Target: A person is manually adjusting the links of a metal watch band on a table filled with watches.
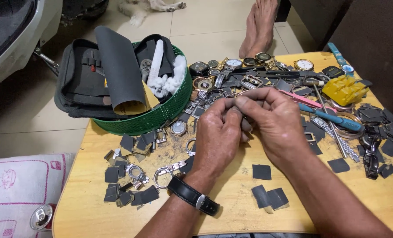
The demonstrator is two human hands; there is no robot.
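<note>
Both hands are meeting over the middle of the wooden table (232, 198), just right of the green basket (161, 115). The left hand (218, 132), wearing a black-strapped wristwatch (192, 196), is curling its fingers shut around a small grey piece (245, 125); the thumb and forefinger are pinching at the top. The right hand (271, 117) is closing on the same piece from the other side, its fingertips pressing against the left hand's. The piece itself is mostly hidden between the fingers, so what it is cannot be told.

The green basket is sitting at the table's far left corner, holding a roll of dark sandpaper (119, 66), a white stick (156, 61) and some white wadding (172, 77). A black zip pouch (75, 79) is lying open against the basket's left side.

In front of the basket, toward the near left edge, small dark sandpaper squares (117, 176) and loose metal watch cases (137, 172) are lying scattered. Right of the basket, beyond the hands, a heap of wristwatches (232, 66) and straps is spreading along the far edge. Further right from the basket: a pink-handled tool (309, 101), a blue-handled tool (335, 119), a yellow plastic holder (344, 90). More dark squares (269, 196) are lying near the right forearm.

A bare foot (260, 26) is resting on the floor beyond the table. A white cushion with pink stitching (20, 189) is lying left of the table.
</note>
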